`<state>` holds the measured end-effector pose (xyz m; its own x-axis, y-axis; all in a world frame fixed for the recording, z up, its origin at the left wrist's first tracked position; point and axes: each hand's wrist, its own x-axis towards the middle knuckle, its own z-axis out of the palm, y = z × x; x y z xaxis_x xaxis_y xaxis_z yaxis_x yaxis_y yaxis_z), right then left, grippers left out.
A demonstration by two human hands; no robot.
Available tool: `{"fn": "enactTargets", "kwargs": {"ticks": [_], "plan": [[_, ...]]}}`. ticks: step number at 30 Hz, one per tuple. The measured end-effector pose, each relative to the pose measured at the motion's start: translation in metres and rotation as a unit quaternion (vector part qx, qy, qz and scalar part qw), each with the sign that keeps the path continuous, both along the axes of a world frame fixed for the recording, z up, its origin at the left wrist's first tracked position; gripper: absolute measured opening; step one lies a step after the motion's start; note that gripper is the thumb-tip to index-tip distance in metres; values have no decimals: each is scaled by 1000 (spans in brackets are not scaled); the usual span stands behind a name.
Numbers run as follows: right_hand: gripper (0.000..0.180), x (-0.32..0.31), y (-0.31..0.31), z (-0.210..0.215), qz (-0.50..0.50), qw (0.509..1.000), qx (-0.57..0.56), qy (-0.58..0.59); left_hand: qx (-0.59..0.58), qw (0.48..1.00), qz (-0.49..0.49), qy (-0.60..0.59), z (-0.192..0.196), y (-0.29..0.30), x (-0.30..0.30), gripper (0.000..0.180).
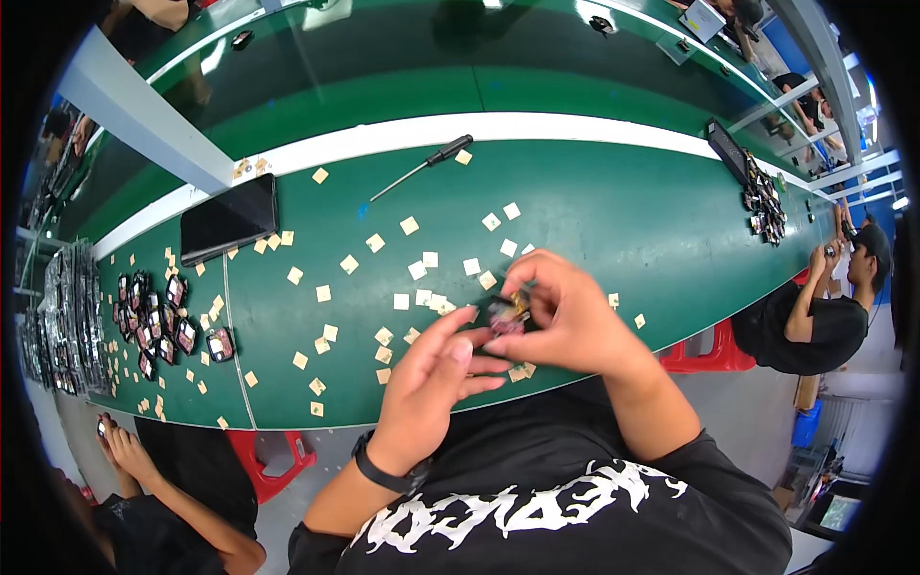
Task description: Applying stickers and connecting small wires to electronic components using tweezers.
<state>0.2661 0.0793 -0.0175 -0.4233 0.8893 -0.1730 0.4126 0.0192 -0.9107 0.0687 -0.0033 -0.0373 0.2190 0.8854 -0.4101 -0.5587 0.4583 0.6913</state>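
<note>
Above the near edge of the green table, my right hand (565,311) grips a small electronic module (508,314), dark with reddish and yellow parts. Motion blur hides its details. My left hand (426,374) reaches in beside it with fingers stretched and apart, the fingertips close to the module; whether they touch it I cannot tell. Small pale square pieces (418,270) lie scattered around and beyond both hands. Farther off, a screwdriver (422,168) with a black handle lies slantwise.
A black tablet-like slab (228,220) rests at the left near a grey post (144,115). Similar modules (153,321) are heaped at the left, beside stacked trays (62,316). More parts (764,206) lie at the far right. Co-workers sit at both sides, near red stools (709,353).
</note>
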Motion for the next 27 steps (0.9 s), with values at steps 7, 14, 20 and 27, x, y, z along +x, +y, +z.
{"fn": "enactTargets", "kwargs": {"ticks": [7,14,20,27], "plan": [[33,-5,-26,11,13,994,54,90,55,997,45,33,-12,1,-5,43],[14,-4,-27,10,25,955,275,-104,175,931,52,316,-17,-5,0,33],[18,-3,-28,-3,61,901,394,-172,220,897,80,374,-24,-5,3,30],[20,-8,-33,-5,52,882,427,-193,237,889,71,385,-24,-4,-4,32]]}}
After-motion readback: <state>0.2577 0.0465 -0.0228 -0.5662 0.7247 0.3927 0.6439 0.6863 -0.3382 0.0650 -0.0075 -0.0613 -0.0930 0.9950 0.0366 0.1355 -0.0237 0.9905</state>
